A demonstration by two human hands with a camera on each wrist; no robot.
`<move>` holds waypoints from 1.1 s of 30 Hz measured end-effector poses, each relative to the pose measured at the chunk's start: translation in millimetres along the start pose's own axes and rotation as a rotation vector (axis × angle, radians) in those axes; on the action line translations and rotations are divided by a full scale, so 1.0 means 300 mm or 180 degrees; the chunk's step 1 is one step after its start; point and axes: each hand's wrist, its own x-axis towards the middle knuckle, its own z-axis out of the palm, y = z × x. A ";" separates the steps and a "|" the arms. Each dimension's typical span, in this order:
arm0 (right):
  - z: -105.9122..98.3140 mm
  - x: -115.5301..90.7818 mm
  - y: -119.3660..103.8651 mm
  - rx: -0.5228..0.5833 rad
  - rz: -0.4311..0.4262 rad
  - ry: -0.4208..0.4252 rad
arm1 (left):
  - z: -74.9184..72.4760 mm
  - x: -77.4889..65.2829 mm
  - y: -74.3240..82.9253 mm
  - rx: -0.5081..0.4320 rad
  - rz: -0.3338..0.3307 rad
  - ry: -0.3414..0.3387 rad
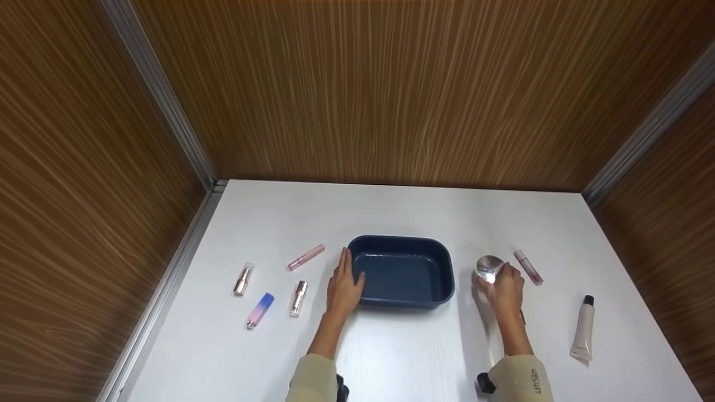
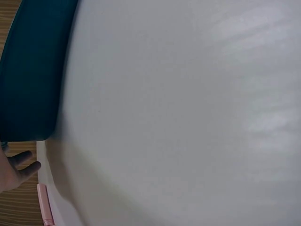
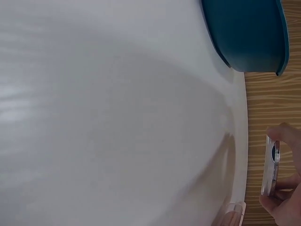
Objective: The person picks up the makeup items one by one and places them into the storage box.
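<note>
A deep blue rectangular basin (image 1: 399, 304) stands in the middle of the white table. Along its left side lies my left hand (image 1: 343, 290), fingers straight against the outer wall and thumb at the rim. In the left wrist view some fingers (image 2: 26, 162) spread beside the basin's end. To the right of the basin, my right hand (image 1: 505, 293) grips a round, shiny silver compact (image 1: 489, 268) by its edge. Seen edge-on in the right wrist view, the compact (image 3: 270, 165) looks thin and flat, held between thumb and fingers.
On the left lie a pink lip gloss tube (image 1: 305, 257), two shiny lipsticks (image 1: 243, 279) and a blue-pink lipstick (image 1: 260, 310). Right of my right hand are another lip gloss (image 1: 528, 267) and a black-capped squeeze tube (image 1: 584, 328). Wood-grain panels (image 1: 357, 89) border the table.
</note>
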 end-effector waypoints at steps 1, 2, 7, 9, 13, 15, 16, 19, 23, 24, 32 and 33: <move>0.000 -0.003 0.000 0.0005 -0.0005 0.0009 | 0.000 0.000 0.000 -0.0001 0.0003 0.0003; 0.000 -0.006 -0.001 0.0006 -0.0017 0.0022 | 0.000 0.000 0.000 -0.0007 0.0004 0.0006; 0.002 -0.015 -0.007 0.0016 -0.0153 0.0191 | -0.003 -0.003 0.002 0.0002 0.0011 0.0018; 0.000 -0.019 -0.010 0.0015 -0.0206 0.0237 | -0.004 -0.004 0.003 -0.0002 0.0030 0.0029; -0.005 -0.022 -0.018 0.0047 -0.0234 0.0243 | -0.004 -0.004 0.004 -0.0028 0.0092 0.0081; -0.009 -0.023 -0.023 0.0063 -0.0193 0.0194 | -0.004 -0.004 0.004 -0.0044 0.0111 0.0097; -0.011 -0.022 -0.026 0.0069 -0.0177 0.0167 | -0.004 -0.003 0.003 -0.0036 0.0115 0.0104; -0.017 -0.020 -0.035 0.0068 -0.0174 0.0122 | -0.002 -0.002 0.002 -0.0027 0.0110 0.0112; -0.027 -0.022 -0.050 0.0057 -0.0184 0.0096 | -0.003 -0.002 0.003 -0.0025 0.0083 0.0092; -0.029 -0.024 -0.054 0.0065 -0.0170 0.0084 | -0.003 -0.002 0.003 -0.0022 0.0071 0.0078; -0.026 -0.046 -0.073 0.0089 -0.0172 0.0149 | -0.004 -0.003 0.003 -0.0032 0.0084 0.0099; -0.024 -0.048 -0.076 0.0078 -0.0174 0.0148 | -0.005 -0.003 0.003 -0.0030 0.0083 0.0105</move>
